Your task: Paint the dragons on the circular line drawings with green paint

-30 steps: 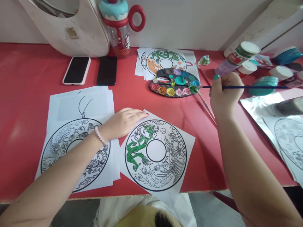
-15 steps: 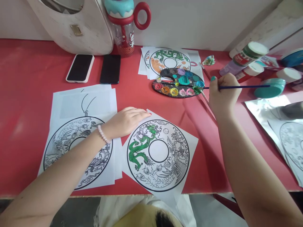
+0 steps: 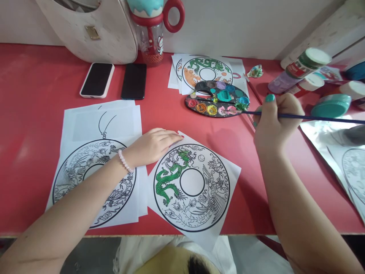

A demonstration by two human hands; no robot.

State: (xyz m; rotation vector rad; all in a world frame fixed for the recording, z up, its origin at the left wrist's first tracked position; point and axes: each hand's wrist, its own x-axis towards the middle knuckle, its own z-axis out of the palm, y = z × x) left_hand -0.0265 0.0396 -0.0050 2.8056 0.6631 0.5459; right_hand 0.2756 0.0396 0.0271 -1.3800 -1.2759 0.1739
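Note:
My left hand (image 3: 156, 146) lies flat, fingers stretched out, on the upper left corner of a paper sheet (image 3: 192, 182). The sheet carries a printed ring design; its dragon (image 3: 168, 177) is partly painted green, while the bird on the right is uncoloured. Pinched in my right hand (image 3: 278, 121) is a paintbrush (image 3: 327, 118) with a dark blue handle. Its tip points left, at the lower right edge of a black paint palette (image 3: 203, 100) with several coloured wells, near the pink paint. Whether the bristles touch the paint I cannot tell.
Left of the sheet lies a stack of printed papers (image 3: 74, 118), partly under my forearm. Two phones (image 3: 97, 80), a white bag (image 3: 111, 42) and a cup (image 3: 149, 42) are behind. Partly coloured sheets (image 3: 178, 82) sit behind the palette. Paint bottles (image 3: 302, 70) crowd the right.
My right hand has shifted right and slightly down with the paintbrush, and the brush tip has drawn toward the palette's right edge. My left hand stays on the sheet.

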